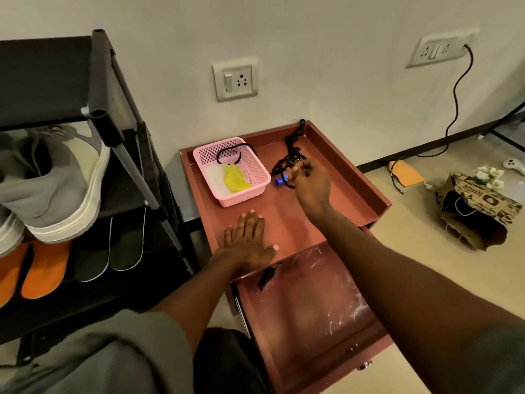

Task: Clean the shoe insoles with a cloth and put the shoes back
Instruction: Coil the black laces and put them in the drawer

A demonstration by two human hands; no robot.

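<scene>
My left hand [250, 240] lies flat, fingers straight, on the front of a reddish cabinet top [287, 217]. My right hand [311, 180] reaches to the back of that top and pinches a tangled black cord [294, 149] beside a small blue piece [281, 181]. A pink basket [257, 169] on the cabinet holds a yellow cloth [235, 179], something white and a black loop. On the black shoe rack [96, 81] at left stand grey shoes with white soles [59, 177]. Below them lie orange insoles [42, 268] and dark insoles [110, 248].
The cabinet's top drawer [309, 311] is pulled out toward me, scuffed white inside. A torn paper bag [480, 211] and an orange envelope [406, 173] lie on the floor at right. A black cable [454, 98] hangs from a wall socket.
</scene>
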